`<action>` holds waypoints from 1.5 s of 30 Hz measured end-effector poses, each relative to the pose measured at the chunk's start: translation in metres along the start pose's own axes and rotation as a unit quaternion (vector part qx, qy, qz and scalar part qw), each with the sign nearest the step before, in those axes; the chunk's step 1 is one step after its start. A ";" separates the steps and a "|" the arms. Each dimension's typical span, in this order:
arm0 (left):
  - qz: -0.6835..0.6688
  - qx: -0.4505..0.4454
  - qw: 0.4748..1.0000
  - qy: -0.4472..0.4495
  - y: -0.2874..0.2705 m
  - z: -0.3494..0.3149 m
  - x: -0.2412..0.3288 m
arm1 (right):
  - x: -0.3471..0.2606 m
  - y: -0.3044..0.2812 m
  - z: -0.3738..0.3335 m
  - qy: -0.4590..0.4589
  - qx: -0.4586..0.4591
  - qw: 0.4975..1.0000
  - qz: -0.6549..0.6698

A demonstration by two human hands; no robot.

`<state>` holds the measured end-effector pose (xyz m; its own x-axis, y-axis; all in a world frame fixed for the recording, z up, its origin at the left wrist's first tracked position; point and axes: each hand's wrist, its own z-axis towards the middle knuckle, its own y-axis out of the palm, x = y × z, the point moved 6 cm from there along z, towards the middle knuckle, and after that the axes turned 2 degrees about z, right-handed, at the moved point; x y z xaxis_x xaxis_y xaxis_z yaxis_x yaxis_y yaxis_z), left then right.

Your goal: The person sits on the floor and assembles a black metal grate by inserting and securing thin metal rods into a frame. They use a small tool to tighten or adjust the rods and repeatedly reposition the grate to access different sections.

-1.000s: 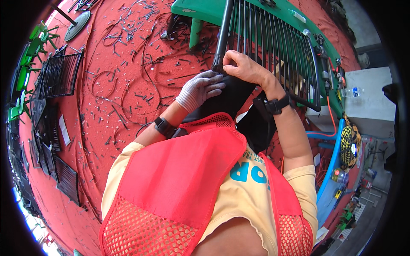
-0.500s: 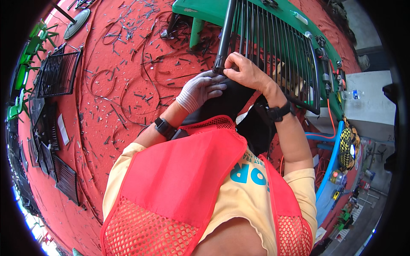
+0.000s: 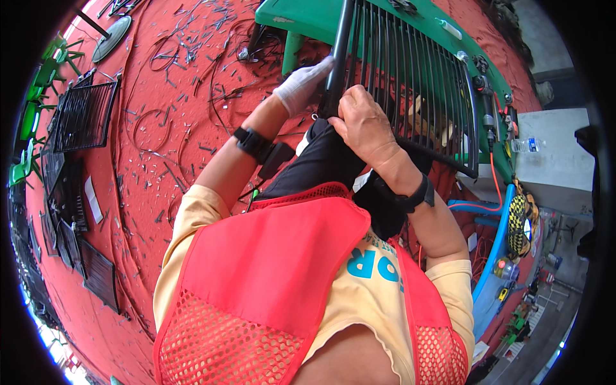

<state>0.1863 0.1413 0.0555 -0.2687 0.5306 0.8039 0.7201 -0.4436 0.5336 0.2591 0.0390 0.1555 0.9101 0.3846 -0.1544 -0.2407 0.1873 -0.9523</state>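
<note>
A black metal frame (image 3: 341, 48) with dark strips strung across it leans over the edge of a green table (image 3: 301, 20). My left hand (image 3: 303, 87), in a pale glove, lies with straight fingers against the frame's left tube; its thumb is hidden. Bare, my right hand (image 3: 367, 125) is closed in a pinch beside the lower end of that tube, close to my dark-trousered leg (image 3: 314, 163). What sits between its fingertips, if anything, is too small to make out.
Cut black scraps and loose cords litter the red floor covering (image 3: 151, 212). More strung black frames (image 3: 83, 119) stand at the left. On the right are a power tool (image 3: 489, 122) with an orange hose, a plastic bottle (image 3: 527, 145) and a blue table (image 3: 493, 256).
My left hand has moved up and away from the frame's lower end onto the side of its tube. Slightly lower now, my right hand has turned, still pinched.
</note>
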 end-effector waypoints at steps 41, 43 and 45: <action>0.189 0.061 0.979 0.046 0.014 0.019 0.051 | 0.174 -0.137 -0.247 0.341 0.026 0.931 0.125; 0.101 0.052 0.993 0.039 0.011 0.012 0.041 | 0.123 -0.111 -0.163 0.269 0.045 0.949 0.155; 0.031 0.020 0.998 0.052 0.007 0.005 0.032 | 0.076 -0.096 -0.106 0.174 0.063 0.964 0.192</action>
<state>0.1859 0.1590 0.0831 -0.2863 0.4251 0.8587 0.7613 -0.4433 0.4733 0.3867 -0.0454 0.2080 0.7985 0.1243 -0.5891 -0.6015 0.2081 -0.7713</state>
